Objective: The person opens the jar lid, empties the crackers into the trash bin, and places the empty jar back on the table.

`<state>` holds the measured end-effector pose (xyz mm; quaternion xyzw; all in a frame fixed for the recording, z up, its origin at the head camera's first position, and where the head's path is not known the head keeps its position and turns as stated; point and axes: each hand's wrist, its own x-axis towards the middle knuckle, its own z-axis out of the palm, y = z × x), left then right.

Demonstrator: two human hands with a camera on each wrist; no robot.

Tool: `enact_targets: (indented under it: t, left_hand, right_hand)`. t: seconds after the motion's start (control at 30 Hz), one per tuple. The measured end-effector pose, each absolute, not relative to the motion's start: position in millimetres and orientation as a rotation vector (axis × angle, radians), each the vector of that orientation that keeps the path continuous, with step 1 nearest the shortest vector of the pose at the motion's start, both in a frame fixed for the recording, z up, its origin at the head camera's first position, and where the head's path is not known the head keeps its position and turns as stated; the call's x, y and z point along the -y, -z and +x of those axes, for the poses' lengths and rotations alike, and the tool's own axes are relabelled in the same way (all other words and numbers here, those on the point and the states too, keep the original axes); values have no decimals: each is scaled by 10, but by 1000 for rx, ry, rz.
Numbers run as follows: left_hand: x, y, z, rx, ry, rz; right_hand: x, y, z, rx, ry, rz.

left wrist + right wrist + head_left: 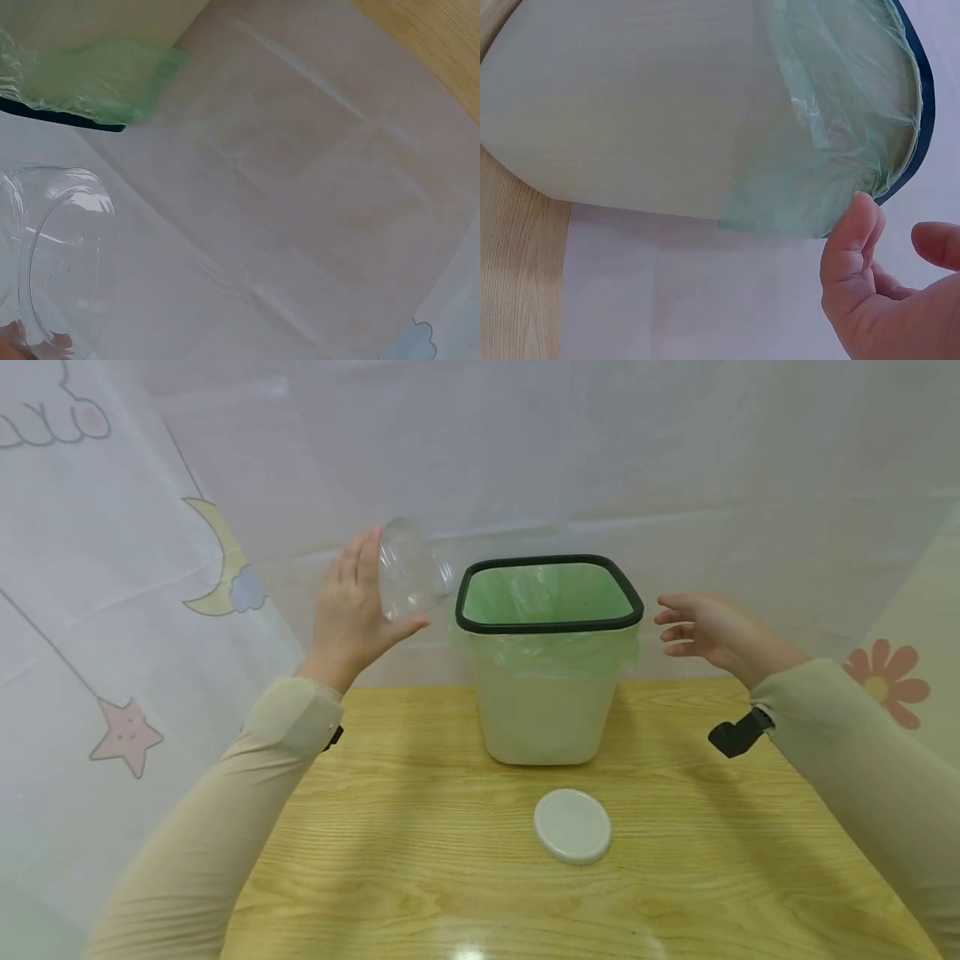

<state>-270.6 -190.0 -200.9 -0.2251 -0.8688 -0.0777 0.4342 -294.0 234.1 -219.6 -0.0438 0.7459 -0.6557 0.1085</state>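
**Clear jar held up beside the lined bin**

The left hand (352,610) holds a clear jar (408,572) tilted, just left of the bin (547,693) rim, its grip wrapped around the jar. The right hand (708,627) hovers right of the bin, fingers relaxed, holding nothing. A white lid (572,826) lies on the counter (420,860).

Clear jar (411,575), white bin (542,710) with green liner (546,647) and black rim (551,626), white lid (572,826), light wood-grain table (420,852)
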Motion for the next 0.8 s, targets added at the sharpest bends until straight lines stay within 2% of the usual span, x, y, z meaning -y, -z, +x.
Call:
enact_targets:
  t: [0.8]
  left_hand:
    - [2003, 2225, -2565, 2164, 302, -493]
  right_hand:
    - [-2421, 2268, -2813, -2288, 1845, -158]
